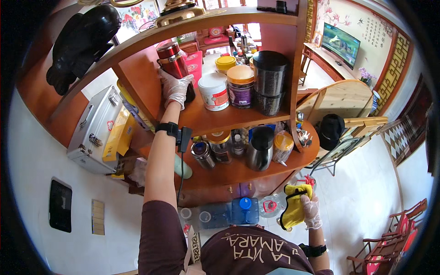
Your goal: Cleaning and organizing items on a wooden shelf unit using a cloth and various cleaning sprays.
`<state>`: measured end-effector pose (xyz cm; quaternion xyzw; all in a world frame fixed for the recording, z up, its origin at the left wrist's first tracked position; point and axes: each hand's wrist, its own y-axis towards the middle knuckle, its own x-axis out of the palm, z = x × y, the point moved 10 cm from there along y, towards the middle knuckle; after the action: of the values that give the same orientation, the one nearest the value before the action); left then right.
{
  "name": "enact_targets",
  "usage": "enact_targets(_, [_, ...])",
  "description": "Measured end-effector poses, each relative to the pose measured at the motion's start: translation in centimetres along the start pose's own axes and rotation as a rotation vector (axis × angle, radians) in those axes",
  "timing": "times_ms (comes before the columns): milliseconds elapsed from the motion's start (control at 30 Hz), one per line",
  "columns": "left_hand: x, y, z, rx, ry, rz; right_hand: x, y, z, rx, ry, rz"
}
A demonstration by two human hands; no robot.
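My left hand (174,86), in a clear thin glove, is closed around a red metallic flask (177,65) on the upper wooden shelf (196,122). To its right stand a white tub (213,92), a jar with an orange lid (240,86), a yellow-lidded container (225,63) and stacked dark canisters with a black lid (270,79). Low at the right, away from the shelf, my right hand (311,209), also gloved, grips a yellow cloth with black edging (292,209). The flask's lower side is partly hidden by my left hand.
The lower shelf holds a steel thermos jug (260,151), a lidded glass jar (220,147), a steel cup (202,154) and keys (304,136). Large water bottles (245,211) stand on the floor. An aluminium case (91,127) is at the left; a black cap (330,131) hangs at the right.
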<state>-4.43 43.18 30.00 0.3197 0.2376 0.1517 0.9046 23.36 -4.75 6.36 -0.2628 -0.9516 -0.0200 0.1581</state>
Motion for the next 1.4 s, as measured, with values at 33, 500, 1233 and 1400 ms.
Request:
enact_targets(33, [-0.1, -0.1, 0.1, -0.034, 0.102, 0.008, -0.2, -0.3, 0.0, -0.011, -0.016, -0.007])
enact_targets(500, [-0.6, -3.7, -0.1, -0.069, 0.110, 0.033, -2.0, -1.1, 2.4, 0.043, -0.007, 0.060])
enact_targets(1233, [-0.2, -5.1, 0.3, -0.161, 0.544, -0.236, 2.6, -0.9, 2.4, 0.129, -0.077, -0.050])
enact_targets(1400, [-2.3, -6.2, 3.4, 0.045, 0.440, -0.038, 1.7, -0.9, 2.5, 0.120, -0.107, -0.015])
